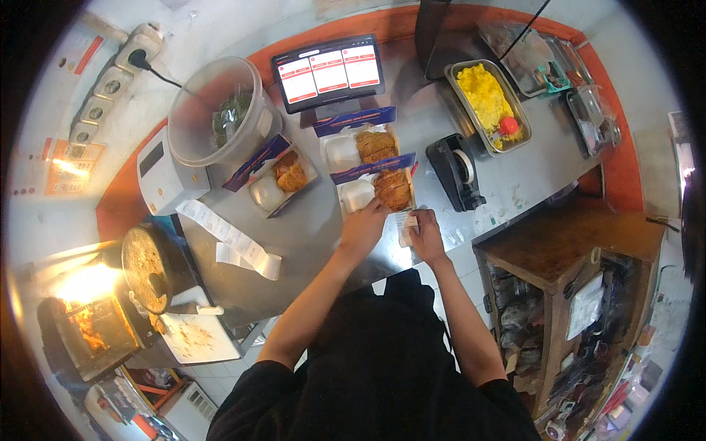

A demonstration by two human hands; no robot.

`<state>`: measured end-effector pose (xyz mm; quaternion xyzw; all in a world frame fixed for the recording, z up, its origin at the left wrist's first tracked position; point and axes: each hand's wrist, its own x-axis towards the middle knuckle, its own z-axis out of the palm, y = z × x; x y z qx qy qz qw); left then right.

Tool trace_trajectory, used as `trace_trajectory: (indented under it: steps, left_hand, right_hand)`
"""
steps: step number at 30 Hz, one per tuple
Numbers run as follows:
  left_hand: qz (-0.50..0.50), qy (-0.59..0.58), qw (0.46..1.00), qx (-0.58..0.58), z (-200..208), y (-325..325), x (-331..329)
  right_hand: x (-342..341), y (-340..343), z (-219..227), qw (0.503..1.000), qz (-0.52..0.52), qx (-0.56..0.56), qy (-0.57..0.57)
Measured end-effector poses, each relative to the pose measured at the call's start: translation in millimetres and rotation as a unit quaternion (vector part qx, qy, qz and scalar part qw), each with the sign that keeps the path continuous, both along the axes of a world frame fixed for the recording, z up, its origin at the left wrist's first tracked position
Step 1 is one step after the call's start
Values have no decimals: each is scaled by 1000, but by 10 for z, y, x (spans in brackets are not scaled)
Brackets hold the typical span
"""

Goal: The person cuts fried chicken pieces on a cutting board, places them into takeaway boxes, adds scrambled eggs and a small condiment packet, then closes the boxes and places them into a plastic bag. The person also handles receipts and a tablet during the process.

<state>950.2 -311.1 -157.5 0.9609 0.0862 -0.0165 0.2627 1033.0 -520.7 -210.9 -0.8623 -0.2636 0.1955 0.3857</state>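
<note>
My left hand [362, 229] reaches to the front edge of the nearest open meal box [344, 192], its fingers bent together beside the fried chicken [392, 189]. What those fingers grip, if anything, I cannot make out. A small printed paper slip [404, 229] is pinched in my right hand [427, 235], just in front of that box. White rounded rice [358, 196] lies left of the chicken. Right behind stands a second open box [329, 134] with rice and chicken. A third box [310, 192], also filled, sits apart to the left, its dark blue lid raised.
A tablet [329, 72] stands at the back. Left are a clear tub [213, 132], a white printer [163, 173], a curling receipt strip [237, 241] and a cutting board [197, 334]. To the right are a black tape dispenser [450, 175] and a tray [523, 117] of yellow food.
</note>
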Motion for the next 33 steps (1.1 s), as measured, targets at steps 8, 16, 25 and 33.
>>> trace_trajectory:
  steps: [8,16,25,33]
  left_hand:
    - [11,75,995,-62,147,8,-254]
    - [-189,-41,981,23,-503,-528,-562]
    - [-160,-37,986,14,-524,-587,-599]
    - [-110,116,983,-87,92,-269,-367]
  right_hand:
    - [514,152,233,995,-7,-81,-65]
    - [1050,445,85,966,35,-228,-121]
    - [861,60,1,937,21,-313,-153]
    - [239,-14,234,980,11,-98,-175]
